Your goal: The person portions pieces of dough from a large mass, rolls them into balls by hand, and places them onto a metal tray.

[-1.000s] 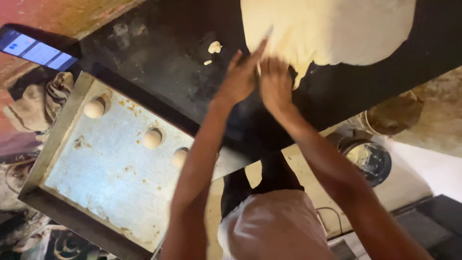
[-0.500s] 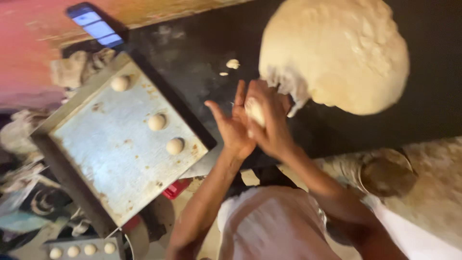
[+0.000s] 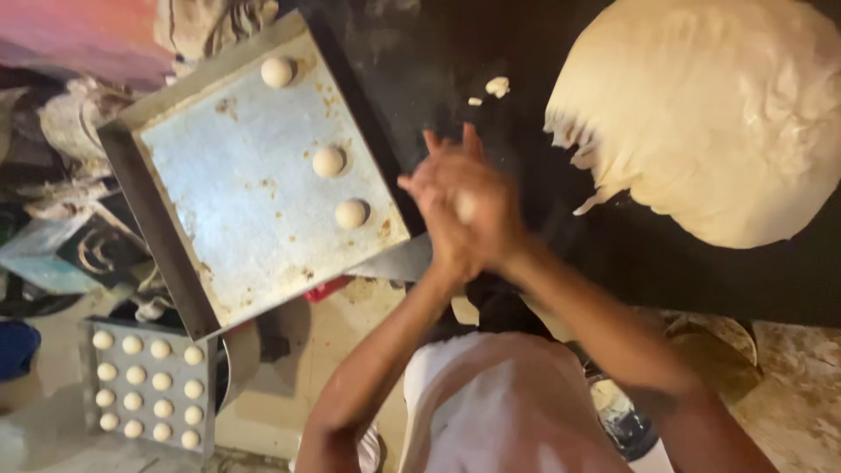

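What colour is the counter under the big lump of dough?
Black, seen in the head view: the counter under the pale dough.

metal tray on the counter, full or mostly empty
Mostly empty: the metal tray holds only three dough balls along one side; the rest is bare.

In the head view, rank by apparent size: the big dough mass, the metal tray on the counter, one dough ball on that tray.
1. Metal tray, though the dough mass runs off frame, so this is unsure.
2. Dough mass.
3. Dough ball.

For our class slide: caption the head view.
Both hands pressed together beside a metal tray holding three dough balls.
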